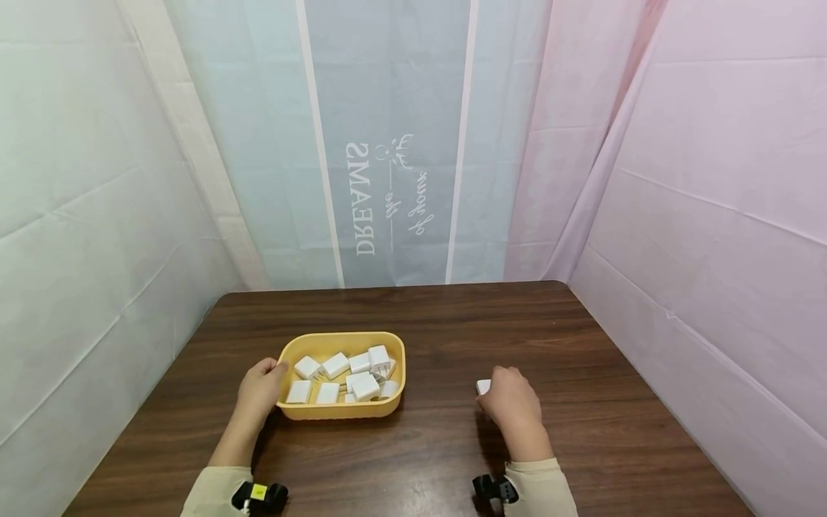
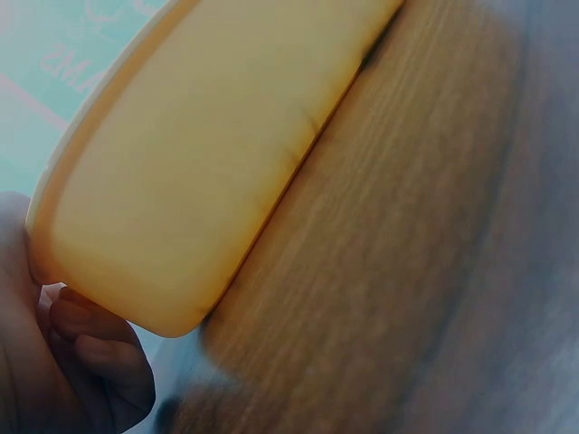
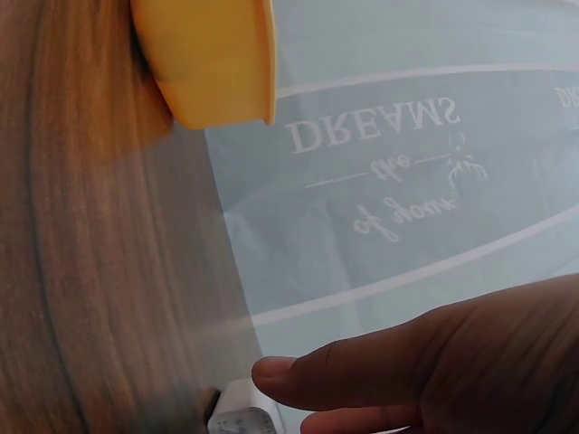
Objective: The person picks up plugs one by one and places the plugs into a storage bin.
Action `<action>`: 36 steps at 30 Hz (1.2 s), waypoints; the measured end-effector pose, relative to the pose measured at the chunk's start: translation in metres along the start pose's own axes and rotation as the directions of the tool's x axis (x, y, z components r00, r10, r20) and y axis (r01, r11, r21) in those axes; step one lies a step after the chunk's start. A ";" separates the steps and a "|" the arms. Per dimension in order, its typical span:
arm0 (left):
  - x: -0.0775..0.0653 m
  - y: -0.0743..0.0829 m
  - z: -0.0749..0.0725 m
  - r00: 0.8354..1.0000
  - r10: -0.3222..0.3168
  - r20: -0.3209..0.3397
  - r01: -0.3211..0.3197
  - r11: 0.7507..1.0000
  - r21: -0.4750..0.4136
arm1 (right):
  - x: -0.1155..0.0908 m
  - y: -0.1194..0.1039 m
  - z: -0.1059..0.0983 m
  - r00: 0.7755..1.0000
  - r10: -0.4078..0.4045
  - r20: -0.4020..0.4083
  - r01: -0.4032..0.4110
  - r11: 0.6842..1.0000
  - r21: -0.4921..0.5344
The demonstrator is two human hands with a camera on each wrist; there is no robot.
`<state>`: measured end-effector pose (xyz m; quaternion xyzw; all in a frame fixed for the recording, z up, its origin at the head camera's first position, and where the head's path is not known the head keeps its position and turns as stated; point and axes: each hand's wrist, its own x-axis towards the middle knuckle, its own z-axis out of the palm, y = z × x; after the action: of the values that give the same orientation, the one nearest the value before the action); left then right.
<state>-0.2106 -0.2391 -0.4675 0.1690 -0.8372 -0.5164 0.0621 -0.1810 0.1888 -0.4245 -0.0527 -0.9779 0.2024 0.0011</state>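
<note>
On the left of the table, a yellow plastic basket (image 1: 342,411) holds several white charger plugs (image 1: 328,393), some with metal prongs showing. My left hand (image 1: 258,391) grips the basket's left rim, thumb inside; in the left wrist view its curled fingers (image 2: 104,357) lie under the basket's corner. To the right of the basket, my right hand (image 1: 512,402) pinches another white charger plug (image 1: 483,387) low over the table. The right wrist view shows the thumb (image 3: 317,375) against this plug (image 3: 242,409); the other fingers are mostly hidden.
The brown wood-grain table (image 1: 439,459) stands between hanging cloths on the left, back and right. The back cloth (image 1: 388,86) carries mirrored lettering. Black camera straps (image 1: 261,495) sit on both wrists, over beige sleeves.
</note>
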 end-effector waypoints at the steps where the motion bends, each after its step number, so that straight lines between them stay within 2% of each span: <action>1: 0.000 0.000 0.000 1.000 0.001 0.001 -0.001 1.000 0.000 | 0.001 0.000 0.001 1.000 0.000 0.004 0.000 1.000 0.003; 21: -0.002 0.002 -0.001 1.000 0.005 -0.003 -0.005 1.000 0.004 | 0.010 0.005 0.013 1.000 0.004 0.010 -0.004 1.000 -0.008; 29: -0.001 0.001 0.000 1.000 -0.008 -0.007 0.008 1.000 -0.004 | 0.010 0.006 0.014 0.999 -0.045 0.002 0.045 0.999 -0.010; 36: -0.001 0.001 0.000 1.000 -0.001 -0.009 0.001 1.000 -0.006 | 0.010 0.006 0.013 0.998 -0.056 0.015 0.056 0.998 -0.001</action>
<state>-0.2104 -0.2379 -0.4664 0.1713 -0.8352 -0.5184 0.0660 -0.1909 0.1903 -0.4392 -0.0239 -0.9791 0.2020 -0.0008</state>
